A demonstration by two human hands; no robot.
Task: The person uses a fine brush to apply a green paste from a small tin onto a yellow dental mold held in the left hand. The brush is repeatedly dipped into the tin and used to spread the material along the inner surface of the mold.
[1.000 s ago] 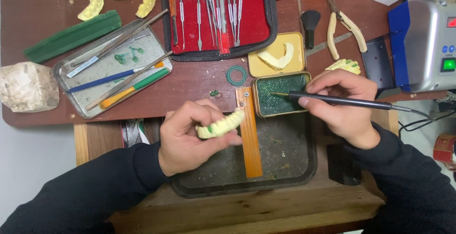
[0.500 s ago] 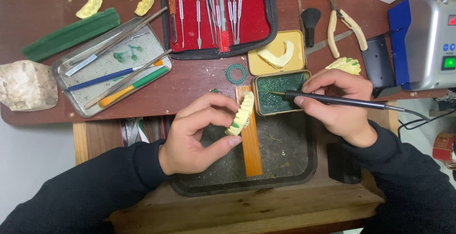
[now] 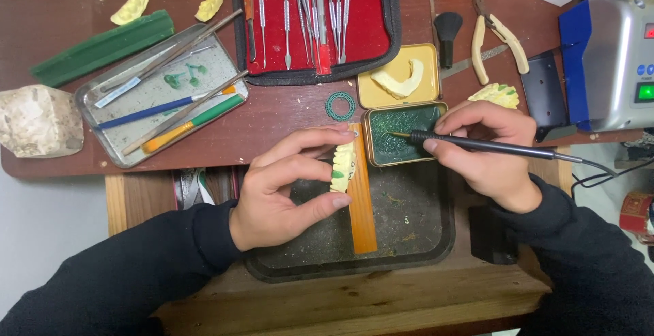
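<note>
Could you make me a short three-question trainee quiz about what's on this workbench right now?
1. True or false: the left hand holds a yellow dental cast between its fingertips.
2. Where does the tip of the black pen tool in the right hand point? A) the green tin B) the red tool case C) the metal tray
3. What colour is the small ring on the table above the left hand?

Key: 1 true; 2 A; 3 green.
</note>
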